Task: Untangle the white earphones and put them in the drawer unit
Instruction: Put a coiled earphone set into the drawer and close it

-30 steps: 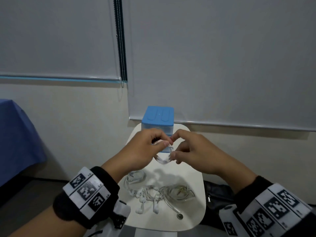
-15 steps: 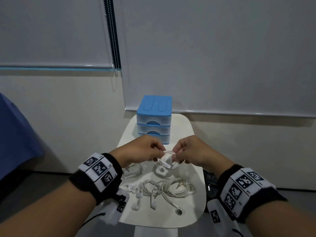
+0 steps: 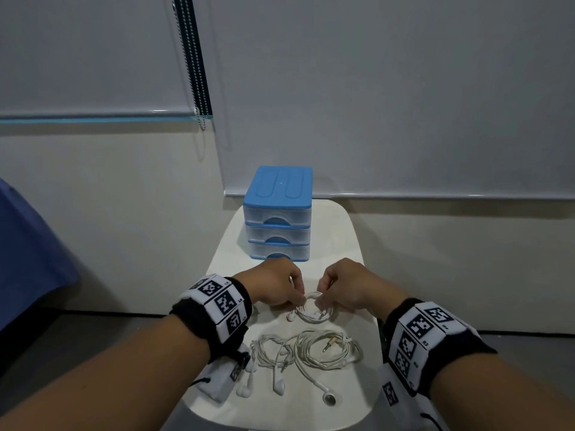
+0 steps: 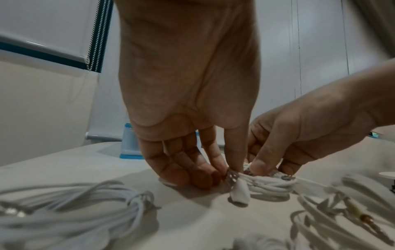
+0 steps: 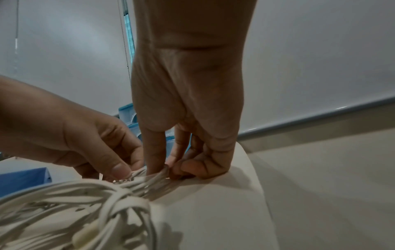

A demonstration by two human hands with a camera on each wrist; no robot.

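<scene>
A small coiled bundle of white earphones (image 3: 314, 312) lies on the white table (image 3: 354, 293) between my hands. My left hand (image 3: 295, 298) pinches the bundle's left side with thumb and forefinger (image 4: 234, 162), an earbud (image 4: 240, 192) hanging just below. My right hand (image 3: 322, 293) pinches the right side of the same coil (image 5: 149, 175). Both hands sit low, with knuckles touching the tabletop. The blue-topped drawer unit (image 3: 278, 213) stands behind them, all three clear drawers closed.
More white earphones lie in a tangled heap (image 3: 305, 353) on the near half of the table, with a jack plug (image 3: 329, 344) and loose earbuds (image 3: 278, 385). A black bag (image 3: 381, 329) sits right of the table, a blue cloth (image 3: 28, 253) far left.
Both hands came down from in front of the drawer unit to the tabletop, carrying the small coil with them. The head view tilted down and the hands moved slightly apart.
</scene>
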